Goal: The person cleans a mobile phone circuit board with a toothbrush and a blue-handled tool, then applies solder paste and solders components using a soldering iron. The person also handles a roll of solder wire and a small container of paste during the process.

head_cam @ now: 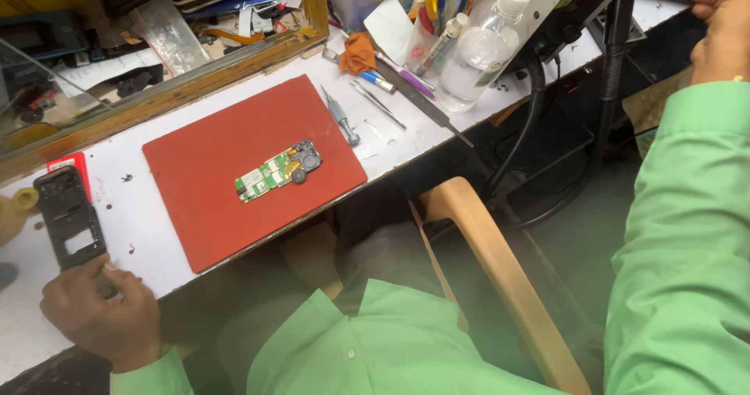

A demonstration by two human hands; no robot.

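My left hand (101,313) rests at the near edge of the white workbench (148,239), its fingertips pinching the lower end of a black phone frame (69,215) that lies flat there. To the right, a red mat (211,207) carries a green phone circuit board (269,175) with a small round black part beside it. My right hand (723,32) is raised at the top right, away from the bench. Its fingers are curled and the frame edge cuts them off. Both sleeves are green.
A small screwdriver (341,119), tweezers (377,103) and a long metal file (426,102) lie past the mat. Behind them stand a clear spray bottle (476,51), an orange cloth (359,51) and a tub of pens. A wooden chair arm (500,270) curves below the bench.
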